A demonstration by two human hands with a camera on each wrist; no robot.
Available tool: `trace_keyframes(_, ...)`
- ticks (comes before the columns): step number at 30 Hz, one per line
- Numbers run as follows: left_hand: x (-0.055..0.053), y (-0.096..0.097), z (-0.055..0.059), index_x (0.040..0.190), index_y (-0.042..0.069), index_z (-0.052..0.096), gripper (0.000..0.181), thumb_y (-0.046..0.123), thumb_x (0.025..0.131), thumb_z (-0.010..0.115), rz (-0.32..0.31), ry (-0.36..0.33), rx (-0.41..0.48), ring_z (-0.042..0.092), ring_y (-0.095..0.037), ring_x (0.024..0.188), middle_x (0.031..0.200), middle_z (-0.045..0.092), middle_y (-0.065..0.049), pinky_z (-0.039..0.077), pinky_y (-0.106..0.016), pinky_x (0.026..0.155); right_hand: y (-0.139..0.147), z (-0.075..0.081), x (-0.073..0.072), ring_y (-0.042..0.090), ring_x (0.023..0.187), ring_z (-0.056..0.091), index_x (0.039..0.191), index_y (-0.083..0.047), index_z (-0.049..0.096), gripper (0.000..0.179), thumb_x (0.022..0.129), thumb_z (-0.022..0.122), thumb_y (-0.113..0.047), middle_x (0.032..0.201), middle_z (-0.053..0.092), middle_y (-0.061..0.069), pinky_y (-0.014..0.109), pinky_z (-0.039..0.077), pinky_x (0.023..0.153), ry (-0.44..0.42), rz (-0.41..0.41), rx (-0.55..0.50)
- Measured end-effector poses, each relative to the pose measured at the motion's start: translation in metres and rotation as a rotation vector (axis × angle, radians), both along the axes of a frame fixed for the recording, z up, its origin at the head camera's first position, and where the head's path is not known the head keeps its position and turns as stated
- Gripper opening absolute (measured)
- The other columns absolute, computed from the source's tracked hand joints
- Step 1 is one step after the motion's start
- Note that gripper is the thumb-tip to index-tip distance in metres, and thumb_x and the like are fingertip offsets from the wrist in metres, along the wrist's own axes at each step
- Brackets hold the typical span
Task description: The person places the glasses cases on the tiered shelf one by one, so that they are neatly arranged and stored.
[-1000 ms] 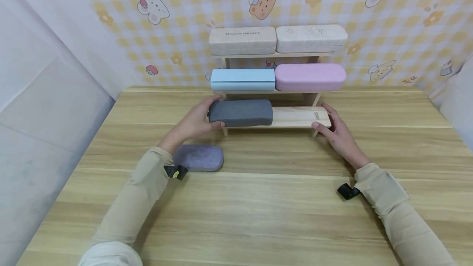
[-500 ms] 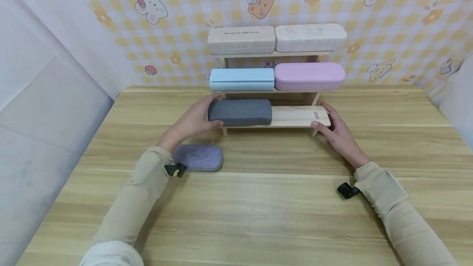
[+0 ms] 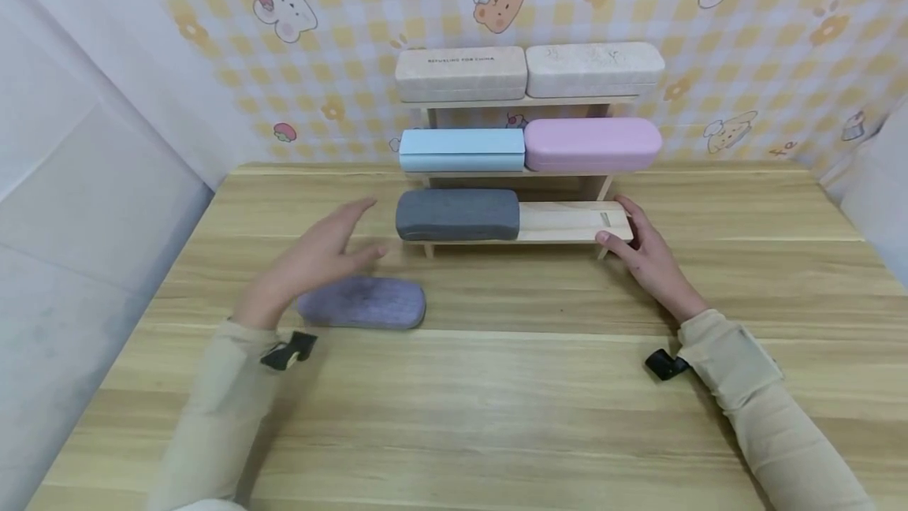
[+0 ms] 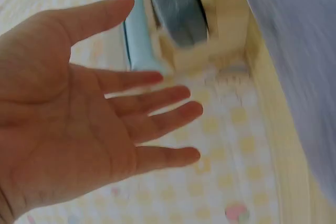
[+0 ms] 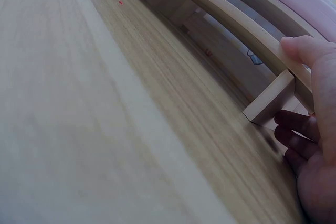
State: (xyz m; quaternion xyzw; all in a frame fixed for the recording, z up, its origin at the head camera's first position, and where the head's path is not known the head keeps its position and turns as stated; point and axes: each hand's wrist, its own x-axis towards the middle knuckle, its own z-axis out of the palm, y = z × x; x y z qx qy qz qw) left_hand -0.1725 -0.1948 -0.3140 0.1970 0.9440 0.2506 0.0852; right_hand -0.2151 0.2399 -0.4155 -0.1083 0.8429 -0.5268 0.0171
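Observation:
My left hand (image 3: 308,262), empty with fingers spread, hovers left of the dark grey glasses case (image 3: 457,215). That case lies on the left half of the lowest tier of a wooden three-tier rack (image 3: 560,221). My right hand (image 3: 656,268) grips the right end of this tier, its thumb on the front edge; in the right wrist view its fingers (image 5: 296,124) curl beside the rack's leg. A purple-grey glasses case (image 3: 369,304) lies on the table, partly behind my left hand and wrist. The left wrist view shows the open palm (image 4: 79,114).
Light blue (image 3: 463,151) and pink (image 3: 593,144) glasses cases sit on the middle tier. A beige case with lettering (image 3: 461,75) and a whitish case (image 3: 594,71) fill the top. A checked, cartoon-printed backdrop (image 3: 340,38) stands behind the wooden table (image 3: 511,408).
My left hand has let go of the dark grey case and moved left and slightly down, exposing the case's left end. My right hand stays on the rack.

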Motion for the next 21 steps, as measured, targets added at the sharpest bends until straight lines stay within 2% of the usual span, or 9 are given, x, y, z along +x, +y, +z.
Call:
trace_keyframes(6,0.022,-0.034,-0.002,0.139,-0.008,0.031,0.061,0.023,0.093,0.057,0.015,-0.009,-0.027,0.030,-0.043,0.129,0.140,0.034,-0.028,0.025,-0.054,0.103,-0.001,-0.001,-0.001,0.009,0.105,0.047,0.150,-0.012,0.014,0.071,0.095,0.056,-0.024,0.140,0.036,0.021,0.012,0.040,0.076,-0.004,0.005,-0.001)
trace_keyframes(11,0.035,-0.047,-0.009,0.138,-0.008,0.034,0.064,0.028,0.092,0.061,0.006,-0.039,-0.057,0.033,-0.044,0.126,0.137,0.037,-0.029,0.028,-0.056,0.100,0.001,0.000,-0.002,0.012,0.109,0.045,0.150,-0.013,0.013,0.071,0.094,0.056,-0.026,0.141,0.035,0.020,0.012,0.039,0.077,-0.009,-0.004,0.013)
trace_keyframes(16,0.040,-0.053,-0.016,0.138,-0.007,0.034,0.080,0.041,0.084,0.068,0.013,-0.095,-0.071,0.032,-0.044,0.127,0.138,0.037,-0.028,0.028,-0.057,0.100,0.001,-0.001,-0.002,0.017,0.113,0.045,0.150,-0.013,0.013,0.071,0.094,0.056,-0.025,0.142,0.034,0.021,0.011,0.039,0.077,-0.011,-0.002,0.014)
trace_keyframes(21,0.039,-0.058,-0.020,0.140,-0.006,0.030,0.097,0.050,0.074,0.073,0.034,-0.163,-0.083,0.032,-0.046,0.126,0.140,0.034,-0.029,0.029,-0.058,0.098,0.001,-0.002,-0.002,0.020,0.114,0.044,0.150,-0.013,0.013,0.071,0.095,0.056,-0.025,0.142,0.034,0.021,0.012,0.039,0.078,-0.018,-0.002,0.005)
